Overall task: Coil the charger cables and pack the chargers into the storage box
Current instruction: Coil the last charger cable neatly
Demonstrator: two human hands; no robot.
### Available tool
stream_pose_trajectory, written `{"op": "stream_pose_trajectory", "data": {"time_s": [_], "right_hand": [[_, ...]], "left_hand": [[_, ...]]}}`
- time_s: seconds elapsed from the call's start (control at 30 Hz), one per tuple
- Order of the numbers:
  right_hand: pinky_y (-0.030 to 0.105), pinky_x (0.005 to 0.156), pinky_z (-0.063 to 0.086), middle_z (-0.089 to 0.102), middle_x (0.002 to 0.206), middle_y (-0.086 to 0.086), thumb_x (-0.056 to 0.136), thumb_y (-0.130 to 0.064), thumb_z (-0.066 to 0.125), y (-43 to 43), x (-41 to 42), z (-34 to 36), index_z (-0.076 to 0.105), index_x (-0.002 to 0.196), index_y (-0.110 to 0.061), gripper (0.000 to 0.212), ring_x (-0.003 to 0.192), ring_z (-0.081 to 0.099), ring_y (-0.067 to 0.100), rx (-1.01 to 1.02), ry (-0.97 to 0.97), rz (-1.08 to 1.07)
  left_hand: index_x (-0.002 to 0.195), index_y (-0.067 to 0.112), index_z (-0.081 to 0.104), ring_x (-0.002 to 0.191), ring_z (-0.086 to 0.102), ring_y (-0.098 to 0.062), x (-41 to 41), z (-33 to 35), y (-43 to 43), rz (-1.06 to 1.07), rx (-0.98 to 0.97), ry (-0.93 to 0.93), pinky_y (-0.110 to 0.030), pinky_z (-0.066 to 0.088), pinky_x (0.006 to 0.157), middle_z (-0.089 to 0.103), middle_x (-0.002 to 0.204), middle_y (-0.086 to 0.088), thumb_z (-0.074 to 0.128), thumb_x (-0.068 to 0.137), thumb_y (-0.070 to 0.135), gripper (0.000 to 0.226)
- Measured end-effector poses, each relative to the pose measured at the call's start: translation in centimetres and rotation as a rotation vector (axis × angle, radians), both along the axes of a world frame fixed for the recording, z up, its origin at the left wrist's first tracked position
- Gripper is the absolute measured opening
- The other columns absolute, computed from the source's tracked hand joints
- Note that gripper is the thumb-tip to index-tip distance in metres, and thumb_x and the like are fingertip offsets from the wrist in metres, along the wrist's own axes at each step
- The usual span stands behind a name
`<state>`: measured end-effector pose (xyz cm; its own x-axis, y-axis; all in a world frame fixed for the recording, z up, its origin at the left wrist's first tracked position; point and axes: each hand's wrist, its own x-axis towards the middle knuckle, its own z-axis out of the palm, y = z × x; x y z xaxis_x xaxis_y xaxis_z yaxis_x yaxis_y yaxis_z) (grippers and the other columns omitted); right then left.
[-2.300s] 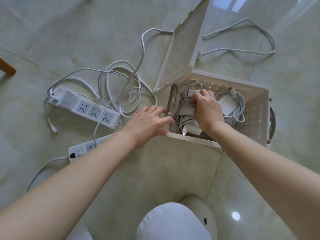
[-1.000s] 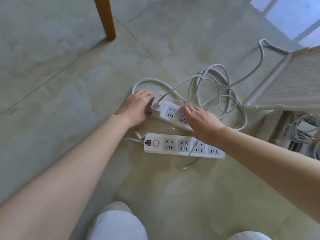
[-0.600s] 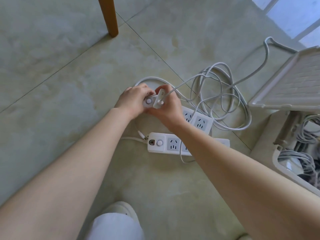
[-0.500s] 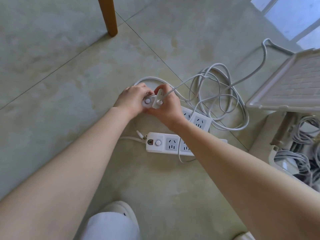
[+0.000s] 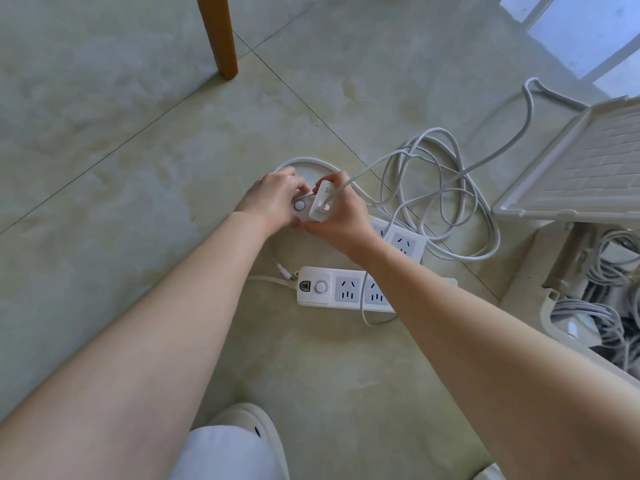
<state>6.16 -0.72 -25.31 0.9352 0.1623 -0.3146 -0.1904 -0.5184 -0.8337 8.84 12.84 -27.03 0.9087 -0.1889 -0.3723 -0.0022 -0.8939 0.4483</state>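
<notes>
A white charger block (image 5: 322, 201) sits at the button end of the far power strip (image 5: 403, 239). My right hand (image 5: 341, 216) grips the charger from the near side. My left hand (image 5: 275, 199) clamps the strip's button end. The charger's thin white cable (image 5: 375, 163) rises off its top and runs right into a loose tangle of white cable (image 5: 446, 199) on the floor. At the right edge stands the white storage box (image 5: 550, 299), lid (image 5: 581, 174) raised, with coiled chargers (image 5: 595, 313) inside.
A second white power strip (image 5: 332, 289) lies nearer me, partly under my right forearm. A wooden furniture leg (image 5: 218, 36) stands at the top. A thick white cord (image 5: 528, 98) trails behind the lid. My knee and slipper (image 5: 242, 424) show at the bottom.
I left the box and turned to the power strips. My left hand took the strip's end and my right hand took hold of the charger; over the last half second the hands barely moved.
</notes>
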Motion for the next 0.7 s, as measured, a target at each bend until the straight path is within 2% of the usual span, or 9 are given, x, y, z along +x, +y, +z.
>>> {"op": "stream_pose_trajectory", "data": {"time_s": [0.07,0.17,0.3,0.4,0.47,0.57,0.7], "right_hand": [[0.007,0.056,0.034,0.045,0.078,-0.008,0.066,-0.014,0.079,-0.2,0.1,0.5,0.042,0.101,-0.009,0.051,0.067,0.042,0.001,-0.011,0.016,0.049],[0.006,0.058,0.034,0.046,0.089,0.0,0.068,-0.01,0.078,-0.7,0.1,0.9,0.045,0.112,0.001,0.056,0.077,0.042,0.014,-0.06,0.002,0.118],[0.006,0.056,0.034,0.051,0.089,0.002,0.067,-0.007,0.076,-0.2,0.6,2.3,0.047,0.11,-0.002,0.052,0.074,0.044,0.017,-0.069,-0.098,0.12],[0.017,0.055,0.034,0.052,0.087,0.003,0.066,-0.004,0.073,-0.2,1.2,4.3,0.048,0.109,-0.004,0.049,0.073,0.045,0.017,-0.083,-0.149,0.21],[0.021,0.056,0.028,0.051,0.086,0.002,0.068,-0.004,0.072,-1.2,1.3,5.0,0.047,0.109,-0.004,0.048,0.074,0.045,0.018,-0.131,-0.135,0.194],[0.019,0.061,0.027,0.049,0.092,0.0,0.07,-0.012,0.075,-3.3,0.6,5.4,0.045,0.11,-0.006,0.05,0.082,0.047,0.019,-0.162,-0.095,0.12],[0.027,0.074,0.038,0.057,0.11,0.005,0.075,-0.042,0.071,-5.5,-0.3,7.6,0.041,0.117,-0.008,0.062,0.097,0.055,0.024,-0.301,-0.014,0.098]], "left_hand": [[0.108,0.013,0.067,0.097,0.059,-0.031,0.0,0.0,0.3,-0.007,-0.01,-0.004,-0.038,0.048,0.084,0.057,0.109,-0.007,0.077,0.066,0.01,0.043],[0.106,0.013,0.068,0.097,0.059,-0.032,-0.1,0.0,0.3,-0.031,-0.009,-0.013,-0.039,0.048,0.084,0.057,0.108,-0.007,0.075,0.068,0.012,0.038],[0.103,0.007,0.066,0.099,0.06,-0.034,-0.1,0.3,0.2,-0.092,0.012,-0.053,-0.041,0.048,0.083,0.058,0.11,-0.014,0.074,0.07,0.012,0.034],[0.109,0.001,0.061,0.102,0.06,-0.038,-0.2,0.3,0.1,-0.135,0.034,-0.056,-0.047,0.049,0.083,0.057,0.116,-0.02,0.081,0.064,0.014,0.051],[0.106,0.004,0.063,0.1,0.06,-0.035,-0.5,0.5,0.0,-0.102,0.054,-0.043,-0.043,0.049,0.083,0.057,0.115,-0.014,0.084,0.062,0.021,0.052],[0.117,0.008,0.061,0.106,0.056,-0.032,-1.3,0.4,-0.2,-0.097,0.08,-0.019,-0.037,0.044,0.09,0.055,0.118,-0.01,0.079,0.071,0.018,0.051],[0.139,0.011,0.042,0.135,0.034,-0.024,-2.3,2.2,-0.7,-0.154,0.129,0.032,-0.033,0.024,0.111,0.038,0.146,-0.008,0.061,0.089,0.028,0.056]]}}
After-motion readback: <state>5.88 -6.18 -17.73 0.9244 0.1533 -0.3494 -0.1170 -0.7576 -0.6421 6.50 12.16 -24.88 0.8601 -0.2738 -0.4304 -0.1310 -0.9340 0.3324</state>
